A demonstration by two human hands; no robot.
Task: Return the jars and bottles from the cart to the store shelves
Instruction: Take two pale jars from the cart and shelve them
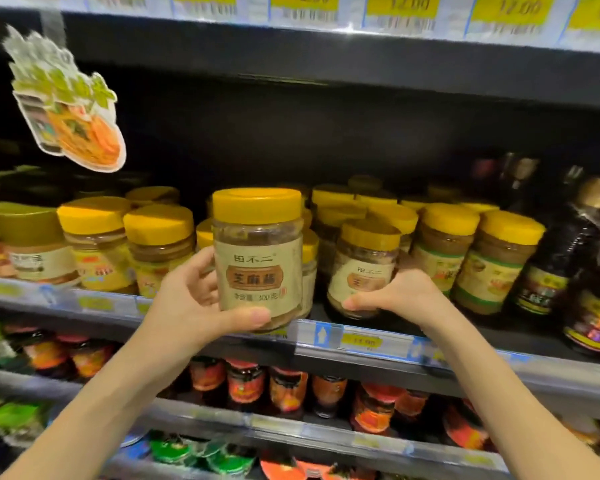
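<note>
Yellow-lidded and tan-labelled, the jar (pixel 258 258) nearest the camera sits in the left hand (pixel 201 299), whose fingers curl behind it while the thumb presses across the bottom of the label; it is held upright at the front lip of the shelf (pixel 371 341), its base just over the edge and seemingly not yet set down. Just beside it, the right hand (pixel 399 299) is wrapped around the lower part of a second jar (pixel 362 268) of the same brand, which looks to be standing on the shelf already, though whether it has been let go of cannot be told. Behind both, rows of similar yellow-capped jars (pixel 444 244) fill the shelf, with dark sauce bottles (pixel 555 271) at the right end and a hanging promo card (pixel 66 105) upper left. The cart is out of view, so how much remains in it is unknown; by my reading, this pair is nearly shelved, with the left one needing to go into the gap behind it.
</note>
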